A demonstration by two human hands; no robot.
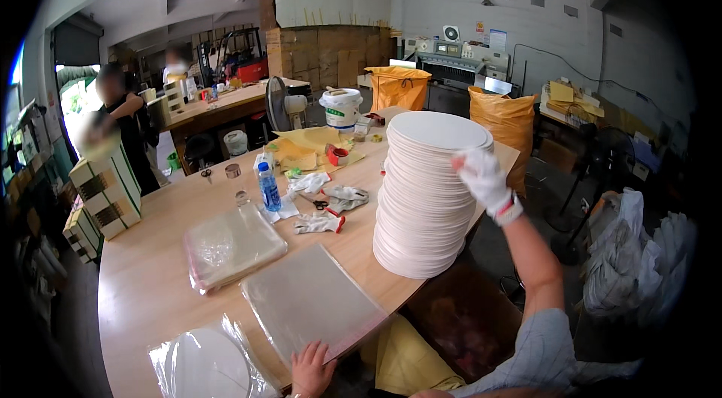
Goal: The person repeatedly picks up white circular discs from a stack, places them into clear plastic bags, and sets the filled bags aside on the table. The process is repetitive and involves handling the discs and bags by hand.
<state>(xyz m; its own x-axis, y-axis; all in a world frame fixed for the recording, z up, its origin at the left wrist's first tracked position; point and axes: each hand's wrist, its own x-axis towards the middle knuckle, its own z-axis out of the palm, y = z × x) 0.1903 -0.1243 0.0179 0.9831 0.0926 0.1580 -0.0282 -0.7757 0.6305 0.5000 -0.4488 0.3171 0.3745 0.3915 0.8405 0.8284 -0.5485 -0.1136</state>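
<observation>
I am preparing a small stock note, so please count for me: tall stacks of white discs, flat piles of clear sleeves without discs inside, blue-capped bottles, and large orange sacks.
Tall stack of white discs: 1
Flat piles of clear sleeves: 2
Blue-capped bottle: 1
Large orange sacks: 2
Total: 6

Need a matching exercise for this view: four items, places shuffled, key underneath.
Items
1. Bare left hand
2. White-gloved right hand
3. Clear plastic bottle with a blue cap
4. White plastic bucket with green markings

Places
A. Upright, left of the loose white cloth gloves
B. Beyond the yellow paper sheets
C. At the upper right side of the tall stack of round white boards
D. At the near edge of the flat, square clear plastic bags

Pairs: 1-D, 2-C, 3-A, 4-B
</observation>
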